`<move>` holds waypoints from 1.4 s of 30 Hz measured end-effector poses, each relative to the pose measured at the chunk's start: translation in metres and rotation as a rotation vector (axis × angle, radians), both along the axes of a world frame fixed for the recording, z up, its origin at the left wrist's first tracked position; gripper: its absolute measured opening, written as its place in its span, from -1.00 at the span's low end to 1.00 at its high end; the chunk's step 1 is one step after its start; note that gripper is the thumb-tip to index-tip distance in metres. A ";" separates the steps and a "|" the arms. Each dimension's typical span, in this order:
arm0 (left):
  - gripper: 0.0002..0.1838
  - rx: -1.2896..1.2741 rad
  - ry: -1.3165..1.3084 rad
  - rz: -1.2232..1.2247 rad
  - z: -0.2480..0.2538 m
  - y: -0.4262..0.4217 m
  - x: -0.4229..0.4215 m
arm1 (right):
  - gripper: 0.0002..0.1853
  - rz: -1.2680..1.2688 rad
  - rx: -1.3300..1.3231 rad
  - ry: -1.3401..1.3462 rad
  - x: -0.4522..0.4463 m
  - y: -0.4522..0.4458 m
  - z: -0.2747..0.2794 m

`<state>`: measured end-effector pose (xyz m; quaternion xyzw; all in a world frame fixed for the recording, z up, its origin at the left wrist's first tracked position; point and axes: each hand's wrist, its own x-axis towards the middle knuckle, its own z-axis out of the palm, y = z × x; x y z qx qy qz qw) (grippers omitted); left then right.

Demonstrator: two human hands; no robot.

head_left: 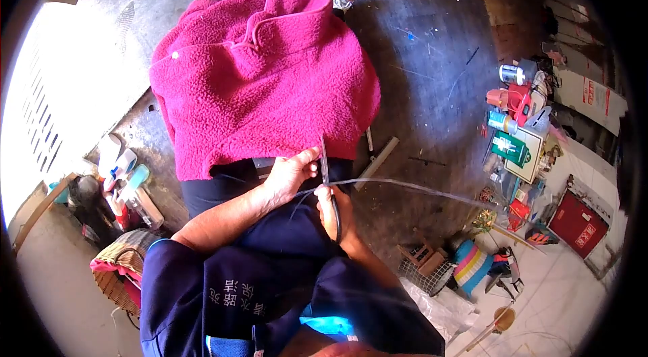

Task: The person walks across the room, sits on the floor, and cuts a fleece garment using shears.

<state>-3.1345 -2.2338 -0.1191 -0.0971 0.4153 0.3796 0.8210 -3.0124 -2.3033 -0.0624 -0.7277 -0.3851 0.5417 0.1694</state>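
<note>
My right hand (333, 207) is closed around a pair of scissors (325, 165) with a dark handle, the narrow blades pointing away from me. Beside the blades, my left hand (294, 172) is closed in a pinch. Whatever is between its fingertips is too small to make out. A thin, pale strip (412, 185) crosses at the scissors and trails off to the right. Over my knees lies a pink fleece garment (270, 87) with a collar and piped edge, its near hem just beyond my left hand.
Bottles and small goods crowd a ledge (523, 148) at the right. Nearer on that side are a wire basket (425, 276) and a striped roundish item (470, 267). To my left stands a wicker basket (125, 266), with bottles and brushes (128, 185) beyond it.
</note>
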 end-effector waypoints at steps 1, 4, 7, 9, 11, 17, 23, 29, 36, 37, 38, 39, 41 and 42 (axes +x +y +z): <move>-0.98 -0.001 0.000 0.000 -0.001 0.000 0.000 | -0.59 0.012 -0.007 -0.010 0.001 0.000 -0.001; -0.98 0.005 0.010 -0.010 -0.002 -0.001 0.000 | -0.58 -0.037 -0.048 0.028 -0.003 0.005 0.011; -0.96 -0.001 0.019 -0.024 -0.005 -0.001 0.000 | -0.59 -0.040 -0.044 0.045 -0.002 0.004 0.011; -0.93 -0.046 0.041 -0.038 -0.008 0.000 0.000 | -0.59 -0.038 -0.061 0.032 -0.002 0.005 0.012; -0.92 -0.055 0.019 -0.015 -0.012 0.004 0.000 | -0.59 -0.039 -0.081 0.018 -0.003 0.004 0.010; -0.93 -0.059 0.032 -0.043 -0.017 0.002 0.000 | -0.70 0.019 0.091 -0.029 -0.003 0.001 -0.004; -0.94 -0.078 0.042 -0.052 -0.004 0.004 -0.001 | -0.73 -0.003 0.035 0.059 -0.002 0.013 -0.010; -0.91 -0.045 0.066 -0.079 -0.006 0.002 -0.001 | -0.60 0.124 -0.009 -0.077 -0.005 0.023 0.001; -0.89 -0.043 0.104 -0.108 -0.005 0.001 -0.003 | -0.63 0.102 0.038 -0.079 -0.005 0.024 0.003; -0.89 -0.049 0.111 -0.114 -0.005 0.001 -0.003 | -0.63 0.105 0.047 -0.083 -0.005 0.024 0.005; -0.89 -0.050 0.111 -0.114 -0.005 0.001 -0.003 | -0.64 0.108 0.056 -0.086 -0.004 0.024 0.005; -0.88 -0.043 0.143 -0.127 -0.006 0.000 -0.002 | -0.64 0.107 0.053 -0.086 -0.005 0.023 0.005; -0.87 -0.035 0.173 -0.148 -0.010 -0.002 -0.001 | -0.64 0.069 0.008 -0.074 -0.005 0.022 0.005; -0.86 -0.041 0.154 -0.134 -0.012 -0.003 -0.001 | -0.64 0.064 0.009 -0.076 -0.006 0.022 0.004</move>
